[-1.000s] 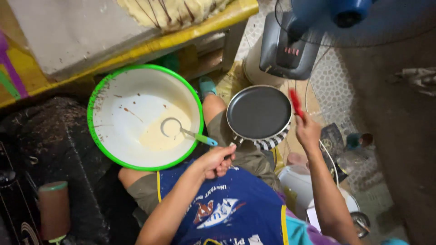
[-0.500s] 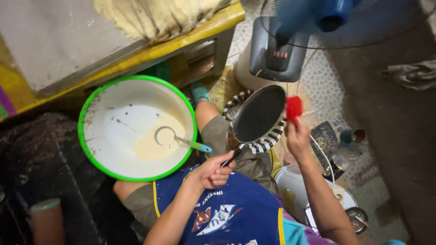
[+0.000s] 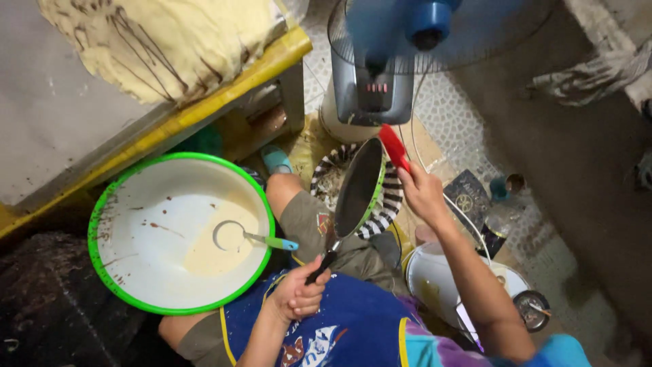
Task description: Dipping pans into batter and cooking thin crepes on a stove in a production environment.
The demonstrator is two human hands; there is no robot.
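Head view: my left hand (image 3: 297,293) grips the pan (image 3: 358,188) handle, tilted steeper than before. My right hand (image 3: 422,194) clasps the red spatula (image 3: 393,147) at its rim.

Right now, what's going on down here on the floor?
A seated person grips the handle of a small dark frying pan in the left hand, tilting it steeply on edge. The right hand holds a red spatula at its rim. Beside them, a green-rimmed basin holds pale batter with a ladle resting in it.

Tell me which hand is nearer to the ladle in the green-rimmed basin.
Left. The left hand grips the pan handle just right of the ladle; the right hand is farther away, holding a red spatula.
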